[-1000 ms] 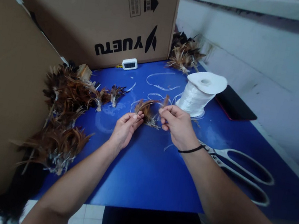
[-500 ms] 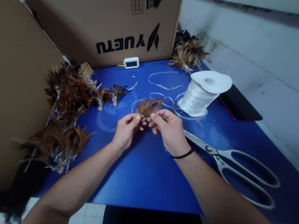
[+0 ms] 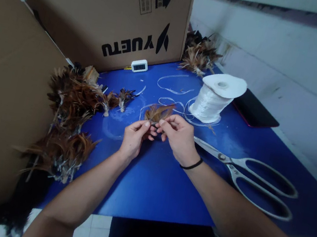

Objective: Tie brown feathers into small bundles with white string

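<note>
Between my two hands, over the middle of the blue table (image 3: 161,188), is a small bunch of brown feathers (image 3: 157,113), its tips fanned away from me. My left hand (image 3: 136,137) pinches the base of the bunch between thumb and fingers. From the other side my right hand (image 3: 179,134), with a black band at the wrist, pinches at the same base. The fingers hide most of the quill ends. Loops of thin white cord (image 3: 168,90) lie just beyond the feathers and trail toward a spool (image 3: 212,101).
Open-bladed silver scissors (image 3: 255,170) lie by my right forearm. Tied feather bunches (image 3: 71,107) are heaped at left, and more feathers (image 3: 200,56) sit at the back. A phone-like black slab (image 3: 256,109), a small digital timer (image 3: 139,66) and a large carton (image 3: 98,6) border the table.
Both hands stay in nearly the same place, still pinching the feather bunch. The fingers have shifted slightly at its base, and the feathers tilt a little more to the right.
</note>
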A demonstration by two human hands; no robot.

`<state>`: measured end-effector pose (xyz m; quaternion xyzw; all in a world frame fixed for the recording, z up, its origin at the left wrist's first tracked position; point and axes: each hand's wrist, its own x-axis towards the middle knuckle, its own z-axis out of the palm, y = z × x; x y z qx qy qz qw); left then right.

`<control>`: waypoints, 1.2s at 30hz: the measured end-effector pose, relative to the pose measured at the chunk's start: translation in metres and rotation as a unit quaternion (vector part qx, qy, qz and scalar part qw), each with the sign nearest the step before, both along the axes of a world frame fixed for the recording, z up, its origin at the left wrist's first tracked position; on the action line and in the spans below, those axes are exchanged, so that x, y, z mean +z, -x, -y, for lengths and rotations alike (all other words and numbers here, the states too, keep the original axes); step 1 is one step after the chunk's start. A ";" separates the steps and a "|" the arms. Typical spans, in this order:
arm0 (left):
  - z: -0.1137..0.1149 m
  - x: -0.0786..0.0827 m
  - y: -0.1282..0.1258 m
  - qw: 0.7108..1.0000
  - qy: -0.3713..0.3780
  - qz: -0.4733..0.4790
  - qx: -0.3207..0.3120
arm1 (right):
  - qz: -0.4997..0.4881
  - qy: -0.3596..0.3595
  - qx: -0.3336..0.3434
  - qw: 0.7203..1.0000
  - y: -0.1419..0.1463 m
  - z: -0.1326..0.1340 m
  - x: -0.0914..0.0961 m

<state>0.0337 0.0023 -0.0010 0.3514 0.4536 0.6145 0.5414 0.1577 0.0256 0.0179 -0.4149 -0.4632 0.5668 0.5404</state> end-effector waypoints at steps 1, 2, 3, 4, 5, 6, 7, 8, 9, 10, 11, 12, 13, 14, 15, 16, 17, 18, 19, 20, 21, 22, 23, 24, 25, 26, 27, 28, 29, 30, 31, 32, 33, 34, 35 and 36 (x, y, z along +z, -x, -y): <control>0.000 0.000 0.000 1.000 0.002 0.001 0.000 | 0.007 -0.005 0.001 1.000 0.000 0.000 -0.001; 0.000 0.000 0.000 1.000 0.004 0.002 0.001 | 0.013 -0.011 0.003 1.000 -0.001 0.000 -0.001; 0.000 0.000 0.000 1.000 0.005 0.003 0.001 | 0.018 -0.016 0.005 1.000 -0.001 -0.001 -0.002; 0.000 0.000 0.000 1.000 0.006 0.004 0.000 | 0.022 -0.021 0.007 1.000 -0.001 -0.001 -0.003; 0.000 0.000 0.000 1.000 0.007 0.005 0.000 | 0.026 -0.025 0.009 0.999 -0.001 -0.001 -0.004; 0.000 0.000 0.000 1.000 0.008 0.006 0.001 | 0.029 -0.028 0.010 0.999 -0.001 -0.001 -0.005; 0.000 -0.001 0.000 1.000 0.010 0.007 0.003 | 0.031 -0.030 0.010 0.999 0.000 -0.001 -0.006; 0.000 -0.001 0.000 1.000 0.012 0.008 0.006 | 0.033 -0.031 0.010 0.999 0.000 -0.001 -0.007; 0.000 -0.001 0.000 1.000 0.014 0.008 0.007 | 0.034 -0.031 0.008 0.999 0.000 0.000 -0.007; 0.000 -0.001 0.000 1.000 0.016 0.008 0.009 | 0.035 -0.031 0.007 0.999 0.001 0.000 -0.007; 0.000 -0.001 0.000 1.000 0.018 0.009 0.008 | 0.037 -0.030 0.006 0.999 0.001 0.000 -0.008; 0.000 0.000 0.000 1.000 0.018 0.009 0.008 | 0.040 -0.030 0.003 0.999 0.001 0.000 -0.008; 0.000 0.000 0.000 1.000 0.019 0.009 0.008 | 0.045 -0.033 -0.002 0.998 0.001 0.000 -0.008; 0.000 0.000 0.000 1.000 0.020 0.009 0.008 | 0.053 -0.039 -0.008 0.998 0.000 -0.001 -0.009; 0.000 0.000 0.000 1.000 0.021 0.009 0.008 | 0.061 -0.046 -0.014 0.997 0.000 -0.001 -0.010; 0.000 0.000 0.000 1.000 0.022 0.009 0.009 | 0.069 -0.054 -0.019 0.996 0.000 -0.001 -0.010; 0.000 0.000 0.000 1.000 0.023 0.009 0.010 | 0.076 -0.060 -0.024 0.995 0.000 -0.002 -0.011; 0.000 0.000 0.000 1.000 0.024 0.007 0.011 | 0.082 -0.064 -0.028 0.994 0.000 -0.002 -0.012; 0.000 0.000 0.000 1.000 0.024 0.006 0.011 | 0.086 -0.064 -0.032 0.994 0.000 -0.002 -0.013; 0.000 0.000 0.000 1.000 0.023 0.006 0.012 | 0.088 -0.063 -0.036 0.993 0.000 -0.003 -0.014; 0.000 0.000 0.000 1.000 0.023 0.006 0.013 | 0.088 -0.062 -0.039 0.993 0.000 -0.003 -0.014; 0.001 0.000 0.000 1.000 0.022 0.006 0.015 | 0.087 -0.062 -0.041 0.993 0.001 -0.003 -0.015; 0.001 0.000 -0.001 1.000 0.022 0.006 0.017 | 0.087 -0.064 -0.044 0.993 0.001 -0.003 -0.015; 0.001 0.000 -0.001 1.000 0.022 0.005 0.019 | 0.087 -0.067 -0.047 0.993 0.001 -0.003 -0.015; 0.001 0.000 -0.002 1.000 0.022 0.004 0.020 | 0.089 -0.070 -0.051 0.992 0.002 -0.003 -0.015; 0.001 0.000 -0.002 1.000 0.021 0.001 0.021 | 0.093 -0.073 -0.055 0.991 0.002 -0.003 -0.015; 0.001 0.000 -0.002 1.000 0.020 -0.002 0.022 | 0.098 -0.075 -0.059 0.991 0.002 -0.003 -0.015; 0.001 -0.001 -0.003 1.000 0.019 -0.006 0.023 | 0.102 -0.075 -0.062 0.990 0.002 -0.002 -0.016; 0.001 -0.001 -0.003 1.000 0.017 -0.011 0.023 | 0.104 -0.073 -0.063 0.990 0.002 -0.002 -0.016; 0.001 -0.002 -0.003 1.000 0.014 -0.016 0.023 | 0.106 -0.069 -0.064 0.990 0.002 -0.002 -0.016; 0.001 -0.003 -0.003 0.999 0.011 -0.021 0.023 | 0.106 -0.065 -0.065 0.990 0.002 -0.002 -0.016; 0.000 -0.004 -0.003 0.999 0.006 -0.026 0.023 | 0.104 -0.060 -0.066 0.991 0.002 -0.002 -0.017; 0.000 -0.005 -0.004 0.999 0.001 -0.031 0.023 | 0.102 -0.054 -0.066 0.991 0.002 -0.002 -0.017; 0.000 -0.005 -0.004 0.999 -0.004 -0.036 0.022 | 0.100 -0.048 -0.066 0.992 0.003 -0.002 -0.017; 0.000 -0.006 -0.004 0.999 -0.008 -0.042 0.021 | 0.097 -0.043 -0.067 0.992 0.003 -0.002 -0.017; 0.000 -0.006 -0.004 0.999 -0.010 -0.048 0.020 | 0.091 -0.037 -0.066 0.993 0.004 -0.002 -0.017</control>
